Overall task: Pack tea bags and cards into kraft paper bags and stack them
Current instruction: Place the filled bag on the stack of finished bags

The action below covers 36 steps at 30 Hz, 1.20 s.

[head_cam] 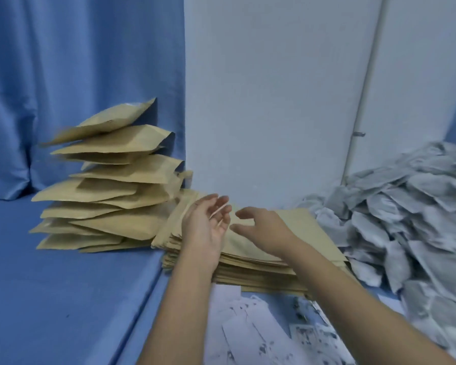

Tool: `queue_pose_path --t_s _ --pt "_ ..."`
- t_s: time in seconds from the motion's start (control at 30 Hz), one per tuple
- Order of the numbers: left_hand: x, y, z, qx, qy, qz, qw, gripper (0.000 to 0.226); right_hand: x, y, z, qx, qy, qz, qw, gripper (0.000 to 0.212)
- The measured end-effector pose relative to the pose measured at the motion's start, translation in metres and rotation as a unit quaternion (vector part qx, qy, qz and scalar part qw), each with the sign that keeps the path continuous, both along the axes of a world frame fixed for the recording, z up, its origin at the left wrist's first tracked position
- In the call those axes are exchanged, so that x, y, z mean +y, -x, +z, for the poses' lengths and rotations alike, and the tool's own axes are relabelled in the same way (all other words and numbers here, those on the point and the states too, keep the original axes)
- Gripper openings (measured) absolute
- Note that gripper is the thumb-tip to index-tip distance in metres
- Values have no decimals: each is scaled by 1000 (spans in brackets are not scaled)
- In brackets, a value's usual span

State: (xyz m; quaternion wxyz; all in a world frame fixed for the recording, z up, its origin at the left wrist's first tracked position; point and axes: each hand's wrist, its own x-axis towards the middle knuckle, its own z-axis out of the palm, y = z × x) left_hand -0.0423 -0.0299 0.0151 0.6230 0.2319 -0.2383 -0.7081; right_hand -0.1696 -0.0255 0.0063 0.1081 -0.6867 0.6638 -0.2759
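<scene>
A leaning stack of filled kraft bags (111, 185) stands at the left against the blue curtain; its top bag (103, 122) looks blurred, as if just landing. A flat pile of empty kraft bags (287, 233) lies in the middle. My left hand (208, 222) hovers over this pile's left end, palm turned right, fingers relaxed and holding nothing. My right hand (263, 227) hangs just above the pile's top bag, fingers spread and slightly curled, holding nothing. White printed cards (250, 327) lie scattered in front. A heap of grey tea bags (406, 219) fills the right side.
The work surface is covered in blue cloth (63, 299), with a step edge running diagonally at the lower middle. A white wall panel (274, 101) rises behind the piles, with a blue curtain (63, 75) at the left.
</scene>
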Motion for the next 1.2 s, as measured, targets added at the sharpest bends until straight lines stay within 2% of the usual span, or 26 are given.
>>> queue_pose_path --t_s 0.07,0.13,0.23,0.33,0.57,0.7,0.83,0.9,0.97,1.03,1.1,1.2 --pt "20 21 -16 -5 -14 -17 1000 17 18 18 -15 105 -56 18 993 55" --pt "35 37 -33 -25 -34 -21 999 24 34 31 -32 156 -85 34 983 50" --pt "50 53 -52 -63 -52 -2 997 32 49 45 -50 198 -30 17 979 40" --pt "59 57 -65 -137 -61 33 988 33 57 49 -58 221 24 10 975 37" --pt "47 39 -76 -195 -121 89 969 30 58 48 -78 130 136 -84 979 31" --pt "40 29 -75 -122 -94 143 978 24 61 44 -95 -17 242 -139 960 18" --pt "34 18 -70 -78 -80 139 984 30 63 40 -100 -55 318 -173 931 19" --pt "33 14 -67 -113 -77 115 984 24 64 38 -102 -58 332 -174 925 22" --pt "33 13 -64 -186 -64 104 975 10 66 38 -106 -85 321 -165 929 26" --pt "34 16 -64 -244 -34 127 961 23 69 38 -107 -123 322 -145 928 36" --pt "38 20 -64 -291 27 193 937 34 73 36 -103 -162 333 -126 920 45" --pt "51 33 -63 -328 203 299 873 47 76 31 -91 -271 312 -120 903 47"
